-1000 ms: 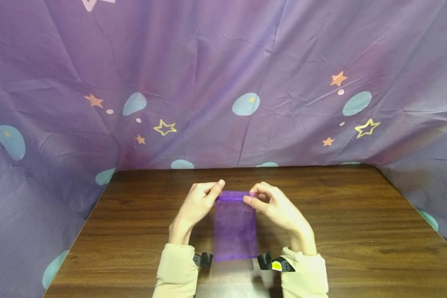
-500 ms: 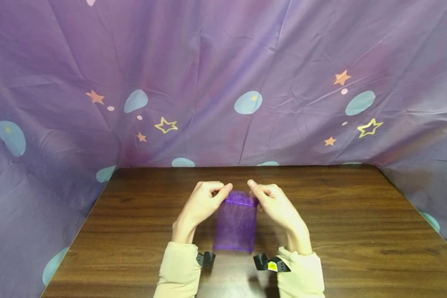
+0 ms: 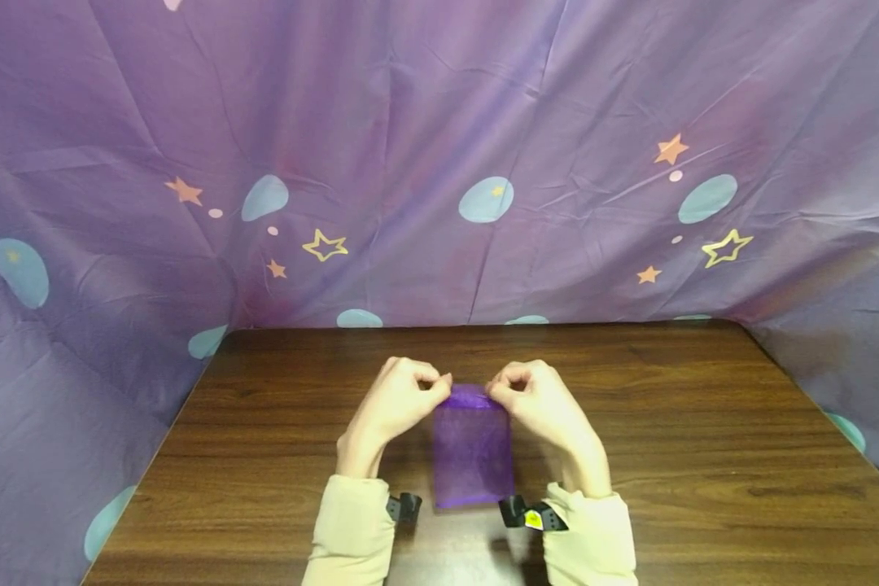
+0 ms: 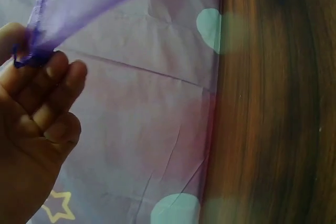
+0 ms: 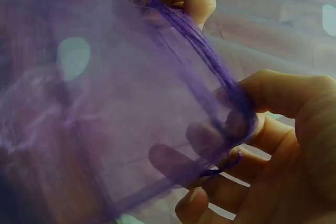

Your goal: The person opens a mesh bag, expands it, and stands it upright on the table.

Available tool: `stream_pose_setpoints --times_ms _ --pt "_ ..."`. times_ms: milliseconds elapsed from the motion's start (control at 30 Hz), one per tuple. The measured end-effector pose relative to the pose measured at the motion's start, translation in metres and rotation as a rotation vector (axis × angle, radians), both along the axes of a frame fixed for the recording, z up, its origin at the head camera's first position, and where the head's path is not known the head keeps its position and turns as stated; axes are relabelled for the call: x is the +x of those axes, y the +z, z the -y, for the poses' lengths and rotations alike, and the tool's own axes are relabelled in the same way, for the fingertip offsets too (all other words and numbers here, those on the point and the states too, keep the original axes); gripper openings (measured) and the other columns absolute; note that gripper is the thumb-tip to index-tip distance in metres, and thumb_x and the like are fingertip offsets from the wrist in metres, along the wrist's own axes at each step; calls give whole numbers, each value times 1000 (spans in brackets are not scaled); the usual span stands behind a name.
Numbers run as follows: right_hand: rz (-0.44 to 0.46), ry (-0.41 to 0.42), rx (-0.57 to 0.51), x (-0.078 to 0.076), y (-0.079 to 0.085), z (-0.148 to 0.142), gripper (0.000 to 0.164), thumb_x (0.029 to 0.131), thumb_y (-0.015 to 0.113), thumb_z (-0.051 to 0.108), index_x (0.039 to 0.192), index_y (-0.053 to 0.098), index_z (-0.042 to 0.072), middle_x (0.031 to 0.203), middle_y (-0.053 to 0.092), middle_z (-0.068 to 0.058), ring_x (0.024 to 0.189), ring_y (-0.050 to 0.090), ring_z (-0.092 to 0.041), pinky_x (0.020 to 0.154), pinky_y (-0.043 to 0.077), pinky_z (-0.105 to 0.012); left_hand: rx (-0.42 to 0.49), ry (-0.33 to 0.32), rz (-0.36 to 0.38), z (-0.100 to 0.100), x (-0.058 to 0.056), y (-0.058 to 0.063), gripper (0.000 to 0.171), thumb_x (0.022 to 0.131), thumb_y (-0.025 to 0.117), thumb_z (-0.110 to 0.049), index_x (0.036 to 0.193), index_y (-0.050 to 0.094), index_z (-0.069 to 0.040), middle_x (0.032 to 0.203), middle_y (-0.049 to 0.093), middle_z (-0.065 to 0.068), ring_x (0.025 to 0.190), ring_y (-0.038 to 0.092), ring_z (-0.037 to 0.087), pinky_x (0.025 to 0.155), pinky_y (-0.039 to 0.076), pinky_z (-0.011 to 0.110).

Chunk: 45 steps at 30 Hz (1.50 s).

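Observation:
A sheer purple drawstring pouch hangs between the two hands, mouth edge up. My left hand pinches its top left corner between thumb and fingers. At the top right corner, my right hand grips the mouth edge. In the left wrist view, a dark purple cord end lies at the fingertips of the left hand. The right wrist view shows ribbon drawstrings running along the mouth, and some fingers of the right hand show through the thin fabric.
A brown wood-grain table spreads beneath the hands. Behind and at both sides hangs a purple curtain printed with stars and blue ovals. Each wrist wears a black camera mount below a pale sleeve.
The right thumb lifted at the pouch's corner, then came back down to pinch it. Both hands have drawn slightly closer together along the mouth, and the pouch has shifted a little to the right.

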State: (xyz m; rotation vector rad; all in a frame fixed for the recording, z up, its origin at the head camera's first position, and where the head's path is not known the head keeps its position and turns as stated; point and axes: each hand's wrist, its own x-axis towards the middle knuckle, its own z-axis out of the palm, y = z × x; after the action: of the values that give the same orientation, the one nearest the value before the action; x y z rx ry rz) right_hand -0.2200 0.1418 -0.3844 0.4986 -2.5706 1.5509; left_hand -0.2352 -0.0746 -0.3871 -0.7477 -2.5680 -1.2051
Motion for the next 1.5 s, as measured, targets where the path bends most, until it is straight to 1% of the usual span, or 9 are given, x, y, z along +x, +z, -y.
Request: stream_pose_setpoints --times_ms 200,567,667,767,867,967,1200,1333,1500 --pt "-115 -130 232 -2 2 3 25 75 66 6 53 58 15 67 60 5 63 53 -14 60 42 -31 -59 36 -75 -2 0 2 31 87 64 -21 57 60 -25 57 50 -15 53 43 7 53 38 26" --pt "-148 -152 162 -4 11 0 29 82 67 7 55 63 16 79 65 2 78 61 -17 74 46 -34 106 -1 -109 0 -2 2 45 93 61 -18 51 44 -21 56 41 -12 49 31 2 45 27 25" --pt "-150 -91 94 -4 10 -4 24 88 66 9 65 69 14 84 69 1 83 64 -15 78 48 -32 187 -26 -94 0 -4 -1 46 94 62 -15 52 44 -19 56 40 -11 49 29 2 44 24 24" --pt "-78 22 -64 -4 8 -10 10 94 63 9 92 72 5 92 71 -6 83 66 -17 78 53 -33 258 -26 -78 1 -5 -4 43 94 63 -13 53 51 -17 56 44 -11 49 32 3 45 26 24" --pt "17 119 -226 -4 7 -16 28 96 61 8 123 61 0 96 69 -17 80 67 -20 75 56 -38 338 -21 -48 3 -4 -5 37 95 63 -13 58 61 -13 58 53 -7 52 42 9 50 35 25" --pt "92 157 -293 -3 6 -19 41 95 63 7 134 52 -2 96 67 -22 79 68 -23 74 57 -42 429 -38 8 4 -3 -3 33 97 62 -14 65 67 -7 62 60 1 59 51 18 59 42 25" --pt "152 113 -192 -2 4 -21 33 92 68 12 116 60 -9 86 68 -9 72 64 -17 71 55 -37 521 -55 83 3 -4 -3 33 98 59 -10 69 65 4 68 63 12 67 55 24 67 45 25" --pt "139 115 -196 -2 3 -20 18 92 67 11 97 65 -7 76 64 -6 65 59 -13 63 52 -30 570 -26 79 3 -5 -3 33 100 57 -13 73 66 3 65 58 8 60 51 21 59 42 24" --pt "117 99 -256 -3 4 -18 16 93 66 9 91 64 -7 71 62 -4 60 55 -11 56 46 -24 687 -72 104 3 -6 -3 25 103 51 -17 100 66 4 74 60 10 57 52 18 55 45 27"
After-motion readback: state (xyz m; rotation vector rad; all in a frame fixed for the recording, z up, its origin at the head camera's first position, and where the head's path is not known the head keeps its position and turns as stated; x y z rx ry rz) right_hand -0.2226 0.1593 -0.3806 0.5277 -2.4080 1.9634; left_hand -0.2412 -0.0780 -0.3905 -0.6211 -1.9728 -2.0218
